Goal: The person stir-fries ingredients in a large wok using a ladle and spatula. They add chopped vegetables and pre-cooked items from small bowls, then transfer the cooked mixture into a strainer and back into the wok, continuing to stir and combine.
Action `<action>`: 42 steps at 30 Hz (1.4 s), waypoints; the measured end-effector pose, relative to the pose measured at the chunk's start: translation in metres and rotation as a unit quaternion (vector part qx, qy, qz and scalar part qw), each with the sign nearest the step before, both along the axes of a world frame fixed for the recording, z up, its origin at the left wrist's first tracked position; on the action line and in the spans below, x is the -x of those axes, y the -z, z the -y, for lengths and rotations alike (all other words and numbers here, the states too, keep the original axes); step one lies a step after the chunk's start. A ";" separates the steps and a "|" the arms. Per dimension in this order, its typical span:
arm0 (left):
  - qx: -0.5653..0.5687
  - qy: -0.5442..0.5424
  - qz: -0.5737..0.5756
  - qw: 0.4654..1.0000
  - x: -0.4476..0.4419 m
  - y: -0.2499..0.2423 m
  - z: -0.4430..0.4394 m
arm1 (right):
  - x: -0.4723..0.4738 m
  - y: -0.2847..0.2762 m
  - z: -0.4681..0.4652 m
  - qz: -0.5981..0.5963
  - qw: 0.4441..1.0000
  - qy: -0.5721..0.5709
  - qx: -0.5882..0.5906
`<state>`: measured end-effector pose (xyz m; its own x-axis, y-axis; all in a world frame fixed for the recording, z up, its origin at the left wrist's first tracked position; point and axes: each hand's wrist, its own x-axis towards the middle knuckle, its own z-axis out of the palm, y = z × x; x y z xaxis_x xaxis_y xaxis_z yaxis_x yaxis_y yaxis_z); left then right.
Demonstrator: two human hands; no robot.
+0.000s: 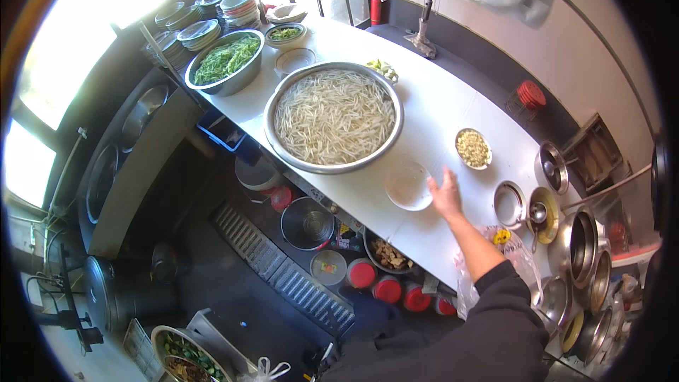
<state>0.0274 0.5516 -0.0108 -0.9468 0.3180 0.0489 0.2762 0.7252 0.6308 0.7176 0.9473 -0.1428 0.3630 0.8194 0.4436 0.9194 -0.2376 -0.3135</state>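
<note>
My right hand (446, 194) reaches over the white table, its fingers spread at the right rim of a shallow white bowl (407, 185). Whether the fingers touch that rim I cannot tell. The bowl has some residue inside. Beyond the hand stands a small bowl of chopped pale pieces, perhaps garlic (473, 148). A large steel basin of bean sprouts (334, 116) sits to the left of the white bowl, with several pale green vegetable pieces (383, 70) behind it. My left hand is out of view.
A basin of cut greens (225, 62) and stacked plates (199, 34) occupy the table's far left. Steel pots (579, 248), a bowl with a ladle (542, 216) and a plastic bag (497, 262) lie right. Below are red-lidded jars (386, 289) and a floor grate (286, 270).
</note>
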 end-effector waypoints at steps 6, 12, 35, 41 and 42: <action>0.061 -0.115 -0.010 0.991 0.066 -0.027 0.068 | -0.124 0.060 -0.256 -0.522 0.836 -0.093 -0.140; 0.133 -0.221 -0.004 0.966 0.080 -0.074 0.191 | -0.230 0.183 -0.433 -0.558 0.824 -0.042 0.089; 0.199 -0.265 -0.006 0.943 0.058 -0.094 0.269 | -0.187 0.124 -0.402 -0.738 0.672 0.013 -0.055; 0.100 -0.229 0.007 0.968 0.063 -0.066 0.217 | -0.255 0.014 -0.314 -0.698 0.700 0.039 -0.144; 0.090 -0.228 0.013 0.969 0.066 -0.061 0.199 | -0.263 -0.004 -0.297 -0.666 0.733 -0.003 -0.141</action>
<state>-0.0384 0.3521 0.0506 -0.9910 -0.1335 0.0061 -0.1138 0.8665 0.4860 0.9804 1.2444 -0.1390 0.6246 0.7667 -0.1486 -0.2459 0.0125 -0.9692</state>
